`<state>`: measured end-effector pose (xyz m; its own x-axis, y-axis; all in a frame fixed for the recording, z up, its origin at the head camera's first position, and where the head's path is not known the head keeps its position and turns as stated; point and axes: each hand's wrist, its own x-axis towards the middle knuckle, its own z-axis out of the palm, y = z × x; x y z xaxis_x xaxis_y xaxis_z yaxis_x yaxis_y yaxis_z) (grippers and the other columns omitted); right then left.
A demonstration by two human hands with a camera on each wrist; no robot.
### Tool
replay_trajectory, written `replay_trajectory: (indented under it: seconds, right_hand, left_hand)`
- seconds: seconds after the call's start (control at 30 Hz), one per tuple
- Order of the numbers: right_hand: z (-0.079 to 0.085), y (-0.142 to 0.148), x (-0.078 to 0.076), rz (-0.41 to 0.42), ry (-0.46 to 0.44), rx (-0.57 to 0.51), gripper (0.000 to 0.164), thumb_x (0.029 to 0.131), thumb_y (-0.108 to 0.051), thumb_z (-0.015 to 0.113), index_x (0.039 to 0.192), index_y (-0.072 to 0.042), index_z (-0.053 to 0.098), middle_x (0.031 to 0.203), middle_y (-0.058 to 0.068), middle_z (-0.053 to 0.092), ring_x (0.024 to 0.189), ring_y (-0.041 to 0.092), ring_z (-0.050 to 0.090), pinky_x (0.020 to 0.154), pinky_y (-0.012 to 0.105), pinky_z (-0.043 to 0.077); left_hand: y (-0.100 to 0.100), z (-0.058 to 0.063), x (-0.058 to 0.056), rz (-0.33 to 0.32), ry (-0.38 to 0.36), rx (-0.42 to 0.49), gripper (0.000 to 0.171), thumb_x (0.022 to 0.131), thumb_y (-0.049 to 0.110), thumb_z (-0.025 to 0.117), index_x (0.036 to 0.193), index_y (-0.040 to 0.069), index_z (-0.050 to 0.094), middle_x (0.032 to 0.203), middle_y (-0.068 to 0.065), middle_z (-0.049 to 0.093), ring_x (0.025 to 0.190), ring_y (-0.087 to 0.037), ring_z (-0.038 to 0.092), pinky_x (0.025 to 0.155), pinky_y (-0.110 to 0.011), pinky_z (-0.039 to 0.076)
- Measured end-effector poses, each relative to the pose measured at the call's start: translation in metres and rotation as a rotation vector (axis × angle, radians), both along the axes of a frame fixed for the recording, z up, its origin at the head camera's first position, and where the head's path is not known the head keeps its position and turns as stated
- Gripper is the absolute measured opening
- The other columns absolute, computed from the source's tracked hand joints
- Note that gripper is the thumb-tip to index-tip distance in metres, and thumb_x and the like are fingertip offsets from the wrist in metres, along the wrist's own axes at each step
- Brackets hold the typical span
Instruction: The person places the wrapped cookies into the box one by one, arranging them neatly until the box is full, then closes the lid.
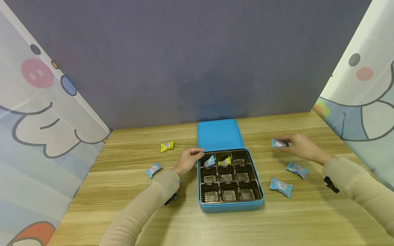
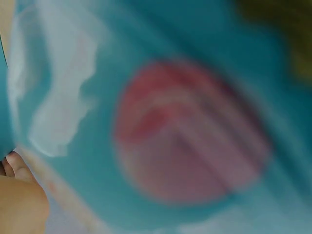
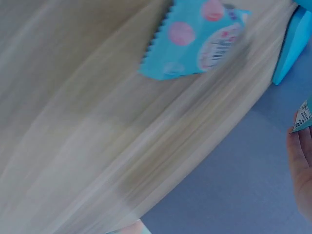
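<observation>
My left hand (image 1: 187, 160) rests its fingers on the far left corner of a blue tin (image 1: 232, 207) with a black compartment tray. In the tray's back row lie a blue candy (image 1: 209, 161) at left and a yellow candy (image 1: 224, 161) in the middle. Over at the right, my right hand (image 1: 300, 146) pinches another blue wrapped candy (image 1: 278, 143) by its end, close over the table. That candy (image 3: 303, 117) shows at the fingertips in the right wrist view. A blurred blue wrapper (image 2: 73, 190) fills most of the left wrist view.
The tin's lid (image 1: 220, 133) lies folded back behind it. Two blue candies (image 1: 281, 187) lie right of the tin, near my right forearm. Left of it are a yellow candy (image 1: 167, 146) and a blue one (image 1: 153, 170). A dark panel (image 1: 194, 64) borders the table's back.
</observation>
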<state>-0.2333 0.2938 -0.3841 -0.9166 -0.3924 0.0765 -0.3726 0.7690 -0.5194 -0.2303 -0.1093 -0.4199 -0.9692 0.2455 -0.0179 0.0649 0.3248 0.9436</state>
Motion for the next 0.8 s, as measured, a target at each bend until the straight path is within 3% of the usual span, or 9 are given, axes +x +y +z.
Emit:
replay_trajectory:
  seconds: [0.2, 0.27, 0.33, 0.43, 0.53, 0.67, 0.8]
  right_hand:
    - [0.005, -0.009, -0.001, 0.026, 0.034, -0.003, 0.044, 0.083, -0.01, 0.066, 0.122, 0.007, 0.054, 0.115, 0.028, 0.059, 0.107, 0.046, 0.054, 0.088, 0.057, 0.044]
    - [0.007, -0.012, 0.0, 0.035, 0.041, 0.0, 0.044, 0.083, -0.01, 0.066, 0.122, 0.007, 0.055, 0.114, 0.028, 0.059, 0.106, 0.045, 0.054, 0.088, 0.056, 0.045]
    - [0.007, -0.014, 0.0, 0.039, 0.046, 0.006, 0.044, 0.082, -0.01, 0.067, 0.121, 0.007, 0.055, 0.114, 0.028, 0.059, 0.105, 0.045, 0.055, 0.087, 0.056, 0.046]
    - [0.008, -0.018, 0.0, 0.04, 0.049, 0.011, 0.044, 0.082, -0.01, 0.067, 0.121, 0.006, 0.056, 0.113, 0.027, 0.06, 0.105, 0.043, 0.056, 0.086, 0.056, 0.046]
    - [0.009, -0.021, 0.0, 0.042, 0.052, 0.013, 0.044, 0.082, -0.011, 0.067, 0.121, 0.005, 0.056, 0.113, 0.027, 0.06, 0.105, 0.042, 0.056, 0.085, 0.057, 0.045]
    - [0.011, -0.025, 0.001, 0.042, 0.06, 0.009, 0.043, 0.081, -0.01, 0.068, 0.12, 0.004, 0.057, 0.113, 0.026, 0.061, 0.104, 0.042, 0.056, 0.085, 0.057, 0.046]
    - [0.012, -0.029, 0.002, 0.054, 0.067, 0.0, 0.042, 0.081, -0.011, 0.068, 0.119, 0.003, 0.058, 0.113, 0.025, 0.061, 0.104, 0.042, 0.057, 0.085, 0.055, 0.046]
  left_hand:
    - [0.0, -0.014, -0.007, 0.039, 0.016, -0.001, 0.029, 0.091, 0.014, 0.057, 0.117, 0.003, 0.063, 0.117, -0.014, 0.062, 0.075, -0.013, 0.053, 0.069, -0.03, 0.047]
    - [0.0, -0.015, -0.008, 0.041, 0.02, -0.005, 0.028, 0.091, 0.014, 0.056, 0.117, 0.004, 0.063, 0.116, -0.012, 0.063, 0.076, -0.013, 0.054, 0.07, -0.03, 0.047]
    - [0.0, -0.015, -0.008, 0.041, 0.025, -0.006, 0.027, 0.091, 0.013, 0.056, 0.116, 0.005, 0.064, 0.116, -0.011, 0.063, 0.088, -0.012, 0.056, 0.078, -0.029, 0.047]
    - [-0.001, -0.014, -0.008, 0.037, 0.028, -0.007, 0.027, 0.091, 0.013, 0.056, 0.116, 0.005, 0.064, 0.116, -0.012, 0.063, 0.089, -0.015, 0.057, 0.081, -0.032, 0.048]
    - [-0.002, -0.012, -0.007, 0.033, 0.017, 0.002, 0.027, 0.091, 0.013, 0.057, 0.116, 0.005, 0.064, 0.117, -0.013, 0.062, 0.083, -0.011, 0.055, 0.079, -0.033, 0.048]
    - [0.0, 0.001, 0.002, 0.009, 0.005, 0.007, 0.029, 0.091, 0.011, 0.056, 0.117, -0.001, 0.061, 0.117, -0.018, 0.061, 0.068, -0.011, 0.05, 0.072, -0.039, 0.048]
    - [0.002, 0.014, 0.01, -0.006, 0.004, -0.017, 0.031, 0.092, 0.01, 0.054, 0.12, -0.004, 0.058, 0.12, -0.019, 0.059, 0.077, -0.008, 0.052, 0.077, -0.038, 0.049]
